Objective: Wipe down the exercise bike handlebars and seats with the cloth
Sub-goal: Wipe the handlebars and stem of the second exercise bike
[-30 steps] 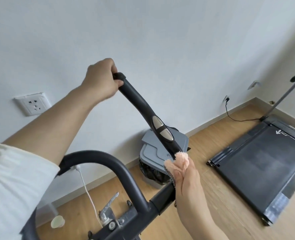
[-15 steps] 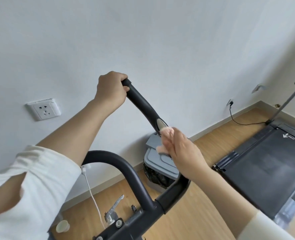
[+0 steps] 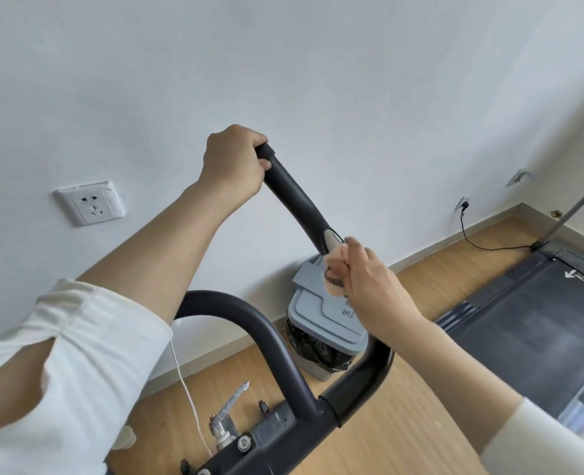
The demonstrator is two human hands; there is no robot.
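Your handlebar (image 3: 294,200) is a long black bar. Its long axis runs diagonally, with the capped free end pointing up-left toward the wall and the low end dropping down-right into a bend. It is round in section, matte and smooth. A silver oval pad (image 3: 331,240) is set into the handlebar partway down.

Your left hand (image 3: 234,162) wraps the top end, fingers curled round the bar just under the cap. Your right hand (image 3: 376,282) sits lower on the same handlebar, fingers bunched tight round the cloth (image 3: 335,269) and pressing it to the bar right at the silver pad.

The cloth is peach, fluffy and wadded, with a dark patterned strip showing. It pokes out of your fist on the handlebar side, and the rest is hidden in the grip.

A second black curved tube (image 3: 249,313) arcs below the handlebar. A grey lidded bin (image 3: 324,320) with a black liner stands on the wood floor (image 3: 403,423) behind the handlebar's low end. A dark treadmill (image 3: 540,320) lies right of the handlebar, and a white wall socket (image 3: 90,204) is left of it.
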